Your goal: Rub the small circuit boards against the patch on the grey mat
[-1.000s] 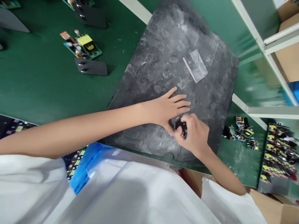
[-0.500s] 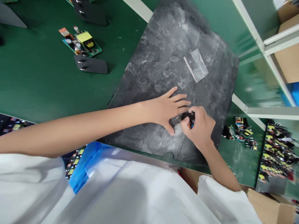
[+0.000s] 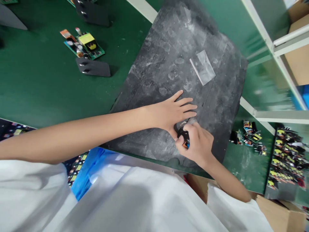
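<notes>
One head-worn view — steeply down and forward, close over the dark mat on the green bench.

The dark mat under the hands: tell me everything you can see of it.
The dark mat is a big, roughly rectangular charcoal sheet, rubbery-looking, smeared with pale grey blotches. It lies flat and skewed on the green table. The left hand presses flat on it; the right hand holds a small black part against it. A clear plastic bag rests on it.
</notes>
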The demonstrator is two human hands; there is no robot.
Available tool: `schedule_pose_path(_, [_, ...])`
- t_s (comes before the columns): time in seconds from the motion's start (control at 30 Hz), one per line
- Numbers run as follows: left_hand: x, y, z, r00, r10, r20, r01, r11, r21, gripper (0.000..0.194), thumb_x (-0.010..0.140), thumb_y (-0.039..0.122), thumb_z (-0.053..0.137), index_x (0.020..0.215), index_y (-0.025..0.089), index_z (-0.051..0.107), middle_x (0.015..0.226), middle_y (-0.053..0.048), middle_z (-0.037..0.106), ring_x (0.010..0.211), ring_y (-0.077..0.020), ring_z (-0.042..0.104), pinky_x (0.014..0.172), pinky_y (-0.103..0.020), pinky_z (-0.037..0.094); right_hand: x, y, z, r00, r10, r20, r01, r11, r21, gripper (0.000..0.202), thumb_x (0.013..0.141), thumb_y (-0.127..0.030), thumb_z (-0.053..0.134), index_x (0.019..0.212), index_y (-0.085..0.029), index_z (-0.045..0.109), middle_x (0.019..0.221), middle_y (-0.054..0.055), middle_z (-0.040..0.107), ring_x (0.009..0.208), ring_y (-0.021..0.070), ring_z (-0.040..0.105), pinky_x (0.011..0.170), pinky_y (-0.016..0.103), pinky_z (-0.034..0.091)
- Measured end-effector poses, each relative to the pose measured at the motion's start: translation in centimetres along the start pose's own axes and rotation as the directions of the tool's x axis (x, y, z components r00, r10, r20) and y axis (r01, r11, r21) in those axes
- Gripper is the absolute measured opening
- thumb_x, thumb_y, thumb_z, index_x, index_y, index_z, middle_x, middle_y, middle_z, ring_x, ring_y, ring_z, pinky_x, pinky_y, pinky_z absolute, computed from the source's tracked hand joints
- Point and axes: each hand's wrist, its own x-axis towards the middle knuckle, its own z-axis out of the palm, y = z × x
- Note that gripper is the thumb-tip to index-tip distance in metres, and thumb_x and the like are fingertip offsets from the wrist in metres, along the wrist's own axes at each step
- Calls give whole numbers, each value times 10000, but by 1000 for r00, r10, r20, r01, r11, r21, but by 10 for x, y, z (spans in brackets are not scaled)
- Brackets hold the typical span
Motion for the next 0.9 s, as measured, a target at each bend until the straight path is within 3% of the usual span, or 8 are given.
schedule_pose_path(0.2, [1,1,-1,999,-9,31,9,1000,6,913,696,660,565,1406,136,330,1497,-118,313,1419,-333,171,1143,-579,30,3,10,2,991,117,-68,-122,989,-81,104,803,-267,413,864,-194,454,701,-5,463,515,172,455,466,277,309])
schedule_pose_path(0.37, [0,1,1,1000,-9,5,9,1000,15,851,715,636,558,1384,144,370,1494,-100,324,1413,-324,191,1145,-572,39,-1,2,0,1000,5,-15,-5,1000,-7,106,834,-267,410,886,-189,459,699,-6,460,509,169,438,456,279,295])
schedule_pose_path(0.53, [0,0,2,1000,5,-5,-5,1000,1,893,689,654,573,1389,140,361,1486,-120,334,1414,-336,187,1141,-581,44,1,3,0,994,92,-54,-94,995,-38,106,796,-258,425,870,-192,461,709,-4,460,531,171,450,469,270,307])
schedule_pose_path(0.7, [0,1,0,1000,-13,12,13,1000,22,842,723,624,555,1389,147,362,1500,-104,310,1416,-321,185,1144,-568,34,-1,2,-1,1000,-18,5,18,1000,-8,112,815,-260,422,881,-187,474,686,-9,442,514,173,439,458,278,300])
schedule_pose_path(0.83, [1,1,0,1000,-10,29,9,1000,9,905,695,661,566,1396,133,348,1497,-116,312,1419,-331,172,1143,-579,36,0,4,-2,996,81,-38,-83,995,-48,114,801,-257,418,873,-184,468,706,0,459,522,174,447,465,280,309])
schedule_pose_path(0.9, [1,1,0,1000,-3,13,3,1000,4,899,689,645,584,1393,135,354,1494,-114,319,1416,-332,183,1144,-579,45,0,3,-2,998,57,-19,-58,997,-48,114,806,-256,422,878,-183,471,702,-1,451,519,173,441,465,278,307])
